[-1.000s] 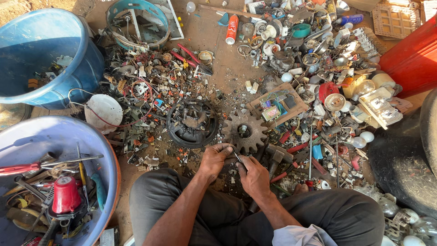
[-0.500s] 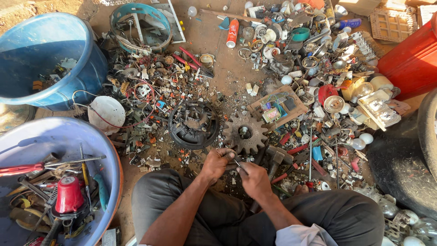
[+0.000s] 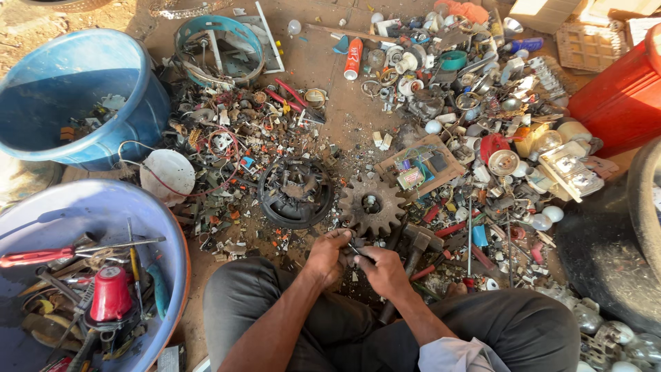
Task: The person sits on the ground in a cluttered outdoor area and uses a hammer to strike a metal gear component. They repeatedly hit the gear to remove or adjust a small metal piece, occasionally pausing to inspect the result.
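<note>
I sit cross-legged on the ground with both hands together in front of my knees. My left hand (image 3: 326, 256) and my right hand (image 3: 381, 267) pinch a small dark metal part (image 3: 355, 249) between their fingers; its shape is too small to make out. Just beyond the hands lies a large rusty gear wheel (image 3: 372, 205). A hammer (image 3: 414, 246) rests beside my right hand. A black round motor housing (image 3: 296, 191) lies left of the gear.
Scrap metal, wires and bulbs cover the ground ahead. A blue bucket (image 3: 131, 83) stands far left. A blue basin (image 3: 172, 241) with screwdrivers and a red part sits near left. A red container (image 3: 620, 96) and a dark tyre (image 3: 644, 227) stand right.
The hands stay together at the same spot with only slight finger movement on the small part. The view shifts a little.
</note>
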